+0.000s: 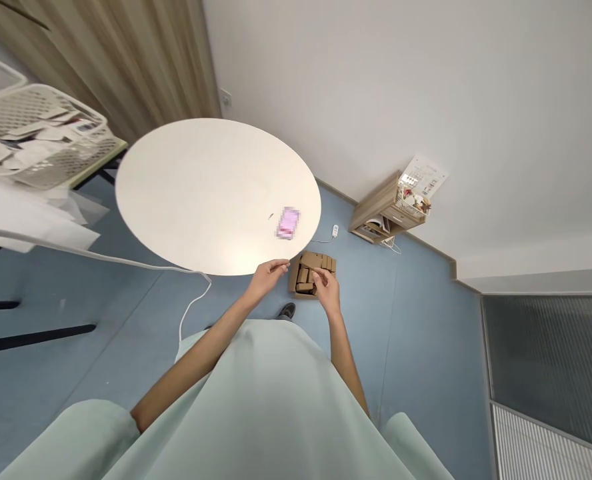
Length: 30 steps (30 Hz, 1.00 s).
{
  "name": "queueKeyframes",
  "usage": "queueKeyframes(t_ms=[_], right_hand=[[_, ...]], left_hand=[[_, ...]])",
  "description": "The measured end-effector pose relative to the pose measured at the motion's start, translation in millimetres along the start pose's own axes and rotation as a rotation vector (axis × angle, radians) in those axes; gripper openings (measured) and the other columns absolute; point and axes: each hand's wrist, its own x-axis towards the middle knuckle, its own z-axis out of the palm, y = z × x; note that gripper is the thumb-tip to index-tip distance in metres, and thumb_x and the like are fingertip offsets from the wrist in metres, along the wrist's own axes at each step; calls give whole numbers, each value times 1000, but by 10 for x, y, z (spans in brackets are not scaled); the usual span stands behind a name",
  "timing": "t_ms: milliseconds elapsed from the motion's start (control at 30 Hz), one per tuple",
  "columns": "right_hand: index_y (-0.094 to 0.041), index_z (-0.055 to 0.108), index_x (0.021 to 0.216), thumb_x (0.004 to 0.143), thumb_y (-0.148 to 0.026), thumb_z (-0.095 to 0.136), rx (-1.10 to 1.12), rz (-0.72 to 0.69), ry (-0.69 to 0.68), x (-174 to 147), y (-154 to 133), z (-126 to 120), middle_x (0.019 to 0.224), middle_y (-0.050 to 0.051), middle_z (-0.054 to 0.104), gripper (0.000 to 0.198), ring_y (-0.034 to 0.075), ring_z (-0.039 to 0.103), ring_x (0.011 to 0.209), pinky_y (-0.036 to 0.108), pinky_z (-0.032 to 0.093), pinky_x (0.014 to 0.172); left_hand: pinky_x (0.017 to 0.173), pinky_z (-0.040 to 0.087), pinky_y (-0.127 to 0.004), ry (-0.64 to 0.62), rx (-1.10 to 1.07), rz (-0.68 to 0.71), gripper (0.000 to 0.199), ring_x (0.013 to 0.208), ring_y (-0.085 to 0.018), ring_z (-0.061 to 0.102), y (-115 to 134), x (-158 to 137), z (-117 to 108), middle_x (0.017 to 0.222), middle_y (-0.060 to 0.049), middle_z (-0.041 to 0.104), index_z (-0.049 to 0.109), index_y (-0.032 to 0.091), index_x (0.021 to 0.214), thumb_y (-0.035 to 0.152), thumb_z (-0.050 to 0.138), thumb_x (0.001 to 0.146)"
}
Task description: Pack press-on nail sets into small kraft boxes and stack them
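My left hand [270, 277] is by the near right edge of the round white table [196, 193], thumb and fingers pinched together. Whatever is between its fingertips is too small to make out. My right hand [327, 291] is also closed in a pinch, over an open cardboard box [293, 283] on the floor. Small brown cartons [305, 275] fill that box. A flat brown piece [312, 259] shows at the right fingertips; I cannot tell whether it is held or lies in the box. A blurred-out pink-purple item [288, 223] lies on the table.
A small dark sliver [271, 217] lies on the table. At left are a white mesh basket [51, 167] of papers and a white cable [126, 261]. A power strip [335, 231] and a wooden cabinet [376, 208] stand along the wall. My shoe [288, 310] is near the box.
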Motion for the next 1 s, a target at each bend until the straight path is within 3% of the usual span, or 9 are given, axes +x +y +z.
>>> queueKeyframes(t_ms=[300, 500, 767, 1000], right_hand=[[-20, 79, 117, 91, -65, 72, -21, -89, -111, -521, -474, 1310, 118, 13, 84, 52, 31, 81, 104, 47, 64, 99], [-21, 79, 114, 94, -60, 70, -84, -138, -268, -674, -870, 1971, 120, 13, 83, 45, 30, 81, 103, 47, 62, 101], [-21, 80, 101, 88, -50, 72, -178, -204, -349, -407, -1220, 2746, 109, 11, 84, 32, 26, 77, 99, 40, 60, 90], [-22, 79, 98, 85, -50, 75, -127, -178, -475, 28, -1500, 3595, 108, 10, 84, 31, 25, 74, 94, 39, 60, 87]], left_hand=[[110, 61, -47, 188, -151, 61, 42, 123, -32, 77, 39, -615, -1259, 136, -13, 80, 81, 19, 121, 37, 66, 86], [107, 62, -48, 332, -289, 73, 44, 119, -32, 78, -48, -818, -1849, 134, -15, 80, 78, 18, 122, 37, 67, 84], [107, 60, -49, 456, -328, 100, 47, 122, -32, 77, -78, -829, -2561, 137, -16, 79, 77, 18, 127, 37, 66, 85], [108, 61, -50, 646, -282, 108, 46, 120, -33, 77, 101, -723, -3499, 135, -16, 79, 77, 18, 125, 41, 70, 86]])
